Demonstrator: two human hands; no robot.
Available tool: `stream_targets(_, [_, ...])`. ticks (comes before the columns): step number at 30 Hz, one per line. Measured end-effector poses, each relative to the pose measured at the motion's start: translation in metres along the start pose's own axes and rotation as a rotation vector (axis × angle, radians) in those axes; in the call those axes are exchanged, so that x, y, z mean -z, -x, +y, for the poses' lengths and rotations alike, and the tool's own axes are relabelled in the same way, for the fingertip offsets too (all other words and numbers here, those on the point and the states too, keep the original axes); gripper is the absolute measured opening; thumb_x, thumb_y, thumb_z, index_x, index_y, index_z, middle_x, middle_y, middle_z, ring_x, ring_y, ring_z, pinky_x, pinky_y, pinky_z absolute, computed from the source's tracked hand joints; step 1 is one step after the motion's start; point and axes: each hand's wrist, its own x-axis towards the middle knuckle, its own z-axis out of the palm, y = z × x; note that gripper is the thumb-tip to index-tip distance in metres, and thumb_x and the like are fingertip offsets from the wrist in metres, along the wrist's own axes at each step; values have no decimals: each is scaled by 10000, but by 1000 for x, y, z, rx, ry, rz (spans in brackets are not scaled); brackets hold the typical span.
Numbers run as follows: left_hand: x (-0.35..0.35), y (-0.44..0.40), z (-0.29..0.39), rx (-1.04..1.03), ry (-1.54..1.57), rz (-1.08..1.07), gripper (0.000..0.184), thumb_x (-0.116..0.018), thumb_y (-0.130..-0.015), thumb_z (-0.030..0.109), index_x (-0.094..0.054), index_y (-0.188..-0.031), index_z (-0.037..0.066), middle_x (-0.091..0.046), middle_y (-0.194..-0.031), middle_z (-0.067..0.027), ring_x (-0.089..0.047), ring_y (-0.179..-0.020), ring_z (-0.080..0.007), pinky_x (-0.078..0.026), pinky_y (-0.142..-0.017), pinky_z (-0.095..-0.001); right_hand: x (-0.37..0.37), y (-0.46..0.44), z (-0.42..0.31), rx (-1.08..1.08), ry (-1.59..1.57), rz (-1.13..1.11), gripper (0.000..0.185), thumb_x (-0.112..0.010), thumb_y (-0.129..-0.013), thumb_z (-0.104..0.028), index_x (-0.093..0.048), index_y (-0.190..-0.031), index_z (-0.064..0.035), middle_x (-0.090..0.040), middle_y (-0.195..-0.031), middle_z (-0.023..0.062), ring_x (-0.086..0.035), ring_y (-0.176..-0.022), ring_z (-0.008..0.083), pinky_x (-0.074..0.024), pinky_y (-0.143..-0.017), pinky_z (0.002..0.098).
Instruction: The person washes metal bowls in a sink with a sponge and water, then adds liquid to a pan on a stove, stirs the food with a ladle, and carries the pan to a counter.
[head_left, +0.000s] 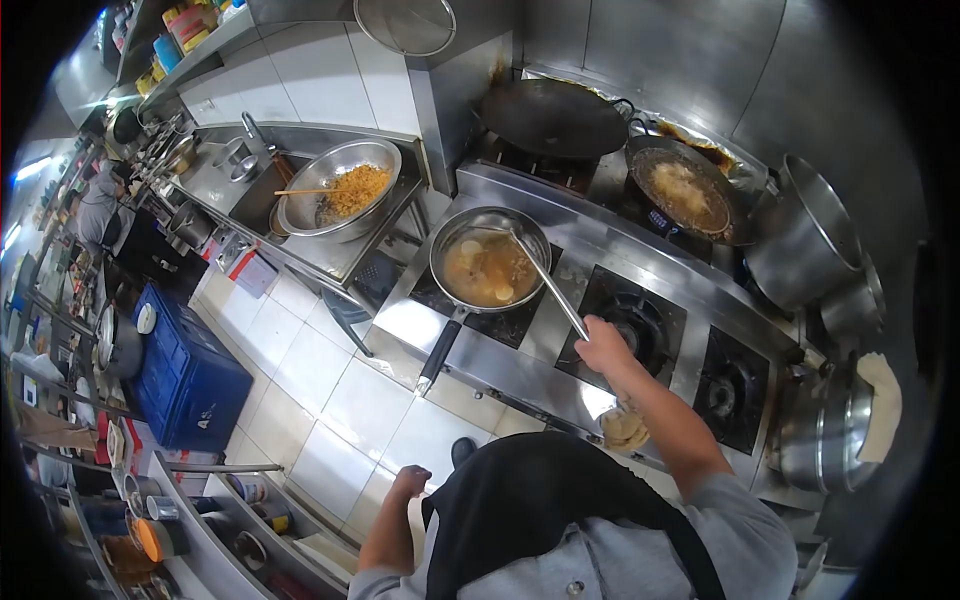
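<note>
My right hand (602,347) is wrapped round the long metal handle of a ladle (550,280). The ladle's far end dips into a steel frying pan (436,262), and the liquid hides its head. Brownish broth with pale round pieces (488,275) fills much of the pan, which sits on a stove burner. The pan's black handle (440,350) points toward me, with neither hand on it. Low on my left side, my left hand (410,481) hangs above the floor with its fingers curled in, and nothing shows in it.
Behind the pan are a dark wok (552,118) and another wok with food frying in bubbling oil (680,190). Tall steel pots (805,235) stand at right. A steel bowl of orange-yellow food (345,195) rests left. A folded cloth (625,428) lies at the stove's front edge.
</note>
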Motion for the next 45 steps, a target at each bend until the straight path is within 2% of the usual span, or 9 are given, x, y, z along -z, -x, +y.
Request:
stream_targets(3, [13, -17, 14, 475, 724, 109, 313, -634, -837, 318, -730, -997, 68, -689, -1076, -167, -639, -1043, -325, -491, -919, -370, -3, 1, -5, -9, -43, -6, 213, -598, -719, -135, -553, -848, 28, -606, -809, 266, -604, -827, 445, -475, -730, 458])
stream_targets(7, [26, -23, 18, 393, 707, 152, 309, -617, -842, 318, -727, -994, 71, -691, -1072, -152, -642, -1028, -313, -495, -916, -363, 1, -1, -13, -53, -32, -51, 243, -603, -751, -138, -560, -903, 46, -619, -883, 282, -592, -925, 454, -461, -790, 476])
stream_targets(15, [-5, 2, -30, 92, 234, 69, 272, -623, -790, 230, -707, -1015, 104, -691, -1032, -123, -637, -1021, -318, -516, -875, -392, -26, 8, -29, -249, -371, -238, 133, -593, -778, -87, -539, -816, 29, -548, -599, 114, -563, -424, 201, -439, -375, 360])
stream_targets(21, [3, -7, -45, -61, -10, -158, 349, -658, -711, 193, -677, -1049, 105, -684, -964, -135, -640, -1002, -318, -524, -828, -426, -42, 54, -32, -170, -279, -279, 186, -612, -745, -123, -537, -810, 35, -564, -634, 155, -589, -515, 257, -457, -476, 390])
stream_targets(24, [9, -52, -27, -88, 459, 86, 309, -623, -837, 298, -702, -1060, 98, -689, -1012, -182, -652, -960, -343, -518, -828, -403, -32, 76, -37, -143, -147, -275, 260, -634, -701, -182, -559, -831, 30, -592, -719, 221, -618, -708, 358, -464, -656, 438])
stream_targets(28, [166, -83, 121, -103, 981, -188, 336, -614, -911, 351, -675, -1072, 63, -680, -955, -59, -630, -898, -161, -522, -707, -339, 10, 106, -66, -175, -18, -198, 260, -637, -698, -179, -561, -830, 32, -602, -720, 212, -618, -688, 346, -467, -636, 431])
stream_targets(34, [155, -186, 314, -949, 454, -28, 340, -626, -874, 328, -628, -1085, 61, -641, -1096, -172, -624, -1022, -319, -484, -894, -399, 51, 116, -69, -273, -167, -343, 170, -604, -729, -127, -545, -808, 12, -547, -620, 102, -577, -526, 192, -433, -473, 348])
stream_targets(40, [166, -193, 406, -958, 170, -31, 318, -621, -854, 274, -618, -1121, 103, -615, -1123, -134, -613, -1031, -303, -487, -888, -400, 24, 85, -40, -229, -264, -476, 153, -593, -749, -103, -539, -814, 25, -557, -613, 81, -538, -432, 156, -407, -380, 323])
stream_targets(45, [169, -193, 391, -845, 93, 146, 329, -616, -836, 230, -610, -1152, 137, -593, -1146, -101, -604, -1039, -288, -490, -883, -400, -7, 38, -33, -73, -88, -299, 247, -604, -735, -170, -560, -819, 58, -603, -742, 252, -628, -742, 393, -481, -678, 432])
